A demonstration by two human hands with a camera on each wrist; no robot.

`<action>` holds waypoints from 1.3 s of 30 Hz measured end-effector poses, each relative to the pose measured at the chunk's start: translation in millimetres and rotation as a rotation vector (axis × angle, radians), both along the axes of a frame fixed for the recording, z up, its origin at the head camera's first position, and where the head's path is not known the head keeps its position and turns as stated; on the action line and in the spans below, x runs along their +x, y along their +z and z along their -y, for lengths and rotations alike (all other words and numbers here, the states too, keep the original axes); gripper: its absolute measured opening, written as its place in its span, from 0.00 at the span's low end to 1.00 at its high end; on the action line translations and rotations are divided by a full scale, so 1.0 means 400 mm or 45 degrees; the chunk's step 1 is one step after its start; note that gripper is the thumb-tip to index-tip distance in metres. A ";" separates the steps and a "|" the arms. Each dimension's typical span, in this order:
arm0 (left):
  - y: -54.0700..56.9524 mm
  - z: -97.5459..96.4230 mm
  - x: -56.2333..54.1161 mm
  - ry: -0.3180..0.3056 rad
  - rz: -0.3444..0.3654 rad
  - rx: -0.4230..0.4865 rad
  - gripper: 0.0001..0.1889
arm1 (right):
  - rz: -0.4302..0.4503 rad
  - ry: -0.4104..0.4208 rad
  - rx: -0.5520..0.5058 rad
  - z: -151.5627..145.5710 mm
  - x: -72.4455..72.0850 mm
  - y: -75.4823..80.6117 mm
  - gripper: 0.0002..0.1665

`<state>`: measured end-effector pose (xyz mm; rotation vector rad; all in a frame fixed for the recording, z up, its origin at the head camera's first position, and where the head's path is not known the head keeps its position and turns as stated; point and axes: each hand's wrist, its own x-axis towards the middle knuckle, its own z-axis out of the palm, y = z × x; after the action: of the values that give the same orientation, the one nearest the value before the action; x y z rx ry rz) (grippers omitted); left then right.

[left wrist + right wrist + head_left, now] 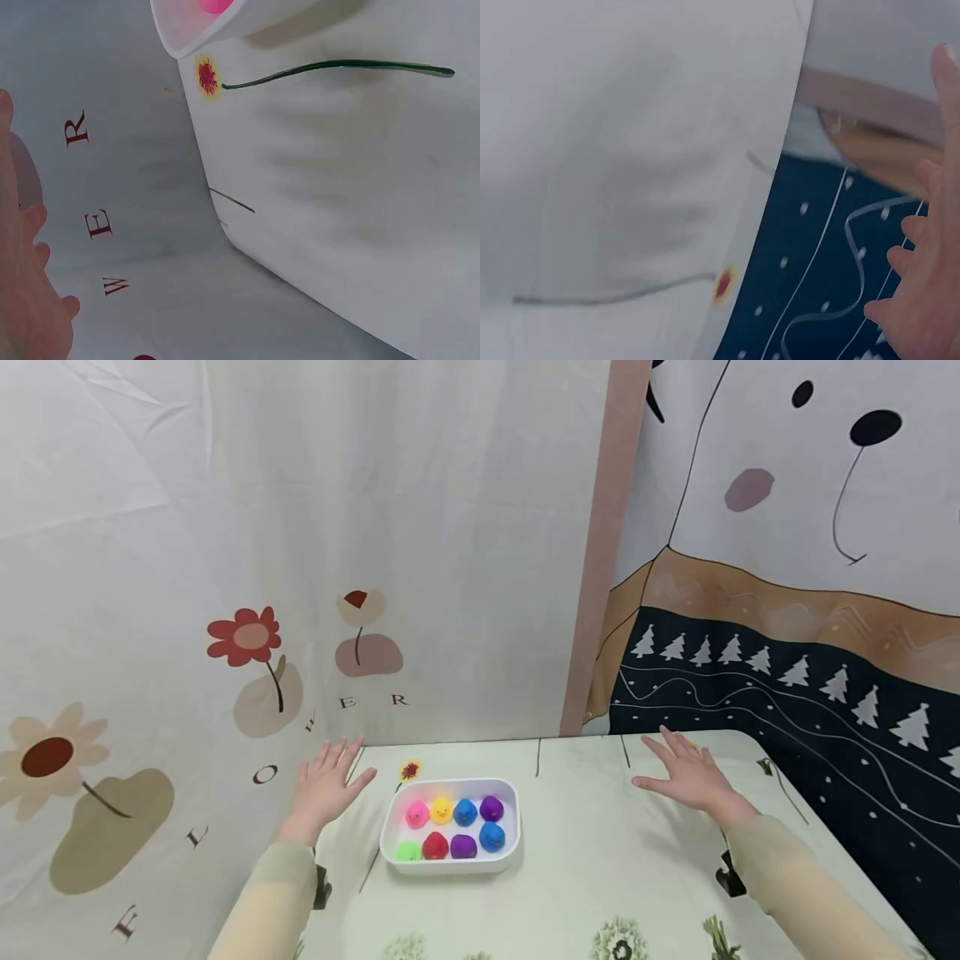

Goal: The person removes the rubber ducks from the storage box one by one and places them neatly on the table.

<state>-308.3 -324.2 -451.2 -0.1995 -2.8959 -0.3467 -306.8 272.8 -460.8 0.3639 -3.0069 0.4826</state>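
Note:
A white plastic tray point(450, 866) holds several small round toy ducks in two rows, among them a pink duck point(417, 814), a yellow duck point(442, 811), a red duck point(435, 846) and a green duck point(408, 852). Purple and blue ducks fill its right side. Left of the tray, my left hand point(324, 787) is raised with fingers spread, holding nothing. My right hand point(693, 777) hovers well to the tray's right, fingers spread and nothing in them. In the left wrist view, only a corner of the tray point(184, 30) shows at the top.
The tray stands on a pale tabletop point(585, 827) printed with flowers. Behind it and to the left hangs a light curtain point(450, 568) with printed flowers and letters. At the right is a cloth point(750, 693) with a bear and white trees.

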 end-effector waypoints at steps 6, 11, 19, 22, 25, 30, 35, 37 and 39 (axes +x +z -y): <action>-0.001 -0.022 0.016 -0.013 -0.021 -0.026 0.44 | 0.034 0.111 -0.047 0.079 -0.012 0.003 0.57; -0.011 -0.042 0.037 -0.053 -0.046 -0.021 0.43 | 0.105 0.240 -0.210 0.141 -0.022 0.004 0.55; -0.065 -0.049 0.082 -0.073 0.060 0.080 0.43 | 0.179 0.370 -0.402 0.243 -0.038 0.001 0.53; -0.090 -0.054 0.093 -0.046 0.147 0.141 0.42 | 0.203 0.409 -0.408 0.278 -0.036 0.003 0.52; -0.114 -0.064 0.102 -0.021 0.241 0.185 0.43 | 0.253 0.435 -0.383 0.307 -0.032 -0.002 0.52; -0.136 -0.086 0.116 -0.032 0.343 0.227 0.44 | 0.314 0.448 -0.360 0.339 -0.033 -0.025 0.50; -0.142 -0.098 0.129 -0.012 0.410 0.191 0.45 | 0.342 0.468 -0.368 0.363 -0.034 -0.039 0.48; -0.151 -0.100 0.133 -0.004 0.421 0.172 0.46 | 0.356 0.480 -0.360 0.372 -0.030 -0.038 0.48; -0.158 -0.101 0.138 -0.008 0.424 0.172 0.47 | 0.368 0.493 -0.346 0.382 -0.026 -0.037 0.47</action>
<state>-253.2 -283.8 -514.4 -0.1397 -3.1801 -0.6299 -317.3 119.9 -475.7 0.9322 -3.0750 1.0431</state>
